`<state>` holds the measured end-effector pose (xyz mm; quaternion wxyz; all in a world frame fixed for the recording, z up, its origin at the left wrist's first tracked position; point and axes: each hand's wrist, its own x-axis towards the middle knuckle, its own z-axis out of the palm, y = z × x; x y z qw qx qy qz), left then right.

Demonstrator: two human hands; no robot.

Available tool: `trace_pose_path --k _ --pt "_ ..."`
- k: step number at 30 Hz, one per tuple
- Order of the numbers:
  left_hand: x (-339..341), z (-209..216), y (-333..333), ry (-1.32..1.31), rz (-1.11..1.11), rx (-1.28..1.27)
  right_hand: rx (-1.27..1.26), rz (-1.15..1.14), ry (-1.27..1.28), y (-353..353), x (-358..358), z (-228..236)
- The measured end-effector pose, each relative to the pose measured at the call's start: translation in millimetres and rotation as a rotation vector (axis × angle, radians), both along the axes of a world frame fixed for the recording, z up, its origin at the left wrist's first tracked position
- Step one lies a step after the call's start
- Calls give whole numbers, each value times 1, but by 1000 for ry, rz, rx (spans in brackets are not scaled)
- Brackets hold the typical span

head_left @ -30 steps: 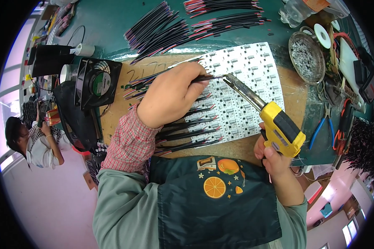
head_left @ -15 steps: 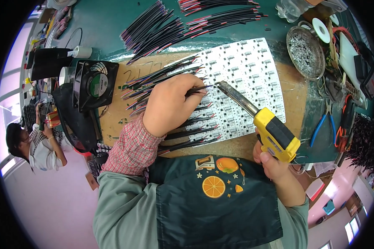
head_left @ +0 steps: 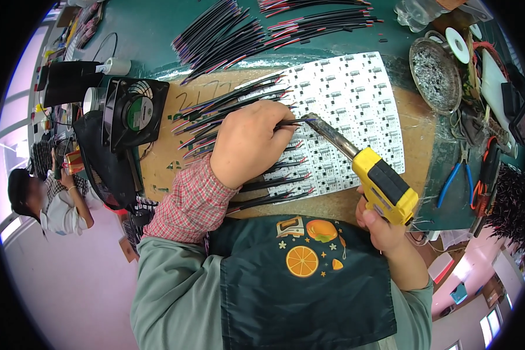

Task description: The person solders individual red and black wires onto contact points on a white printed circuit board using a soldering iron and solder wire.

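Note:
My left hand [head_left: 254, 140] is closed, pinching a thin black-sleeved wire [head_left: 291, 122] that points right. The wire's end meets the dark tip of a yellow and black soldering gun [head_left: 385, 186], or lies right beside it. Its grip is wrapped by my right hand [head_left: 380, 228], low on the right. Beneath the tip lies a white sheet of circuit boards [head_left: 361, 111] with rows of small dark components. Several black wires [head_left: 274, 182] with coloured ends lie along the sheet's left side, partly hidden under my left hand. The exact contact at the tip is too small to make out.
Bundles of black wires [head_left: 216, 38] lie at the back. A black fan [head_left: 135, 114] stands at the left. On the right are a round metal dish of grey scraps [head_left: 434, 76], a white spool [head_left: 457, 45] and blue-handled pliers [head_left: 456, 181]. Another person [head_left: 61, 201] sits far left.
The wire between my left fingers now extends farther right, up to the soldering gun's tip. Both hands keep their grips, and the whole view has shifted slightly.

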<state>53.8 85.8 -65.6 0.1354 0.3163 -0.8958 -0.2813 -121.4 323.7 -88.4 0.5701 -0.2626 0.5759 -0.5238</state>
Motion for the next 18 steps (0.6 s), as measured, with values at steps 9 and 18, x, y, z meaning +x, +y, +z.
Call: trace_pose_path --k 9,18 --pt "-2 1 -1 -11 -20 -30 36 2 14 6 1 -6" --pt "-3 2 -1 -44 1 -22 -42 20 -147 9 -8 0"
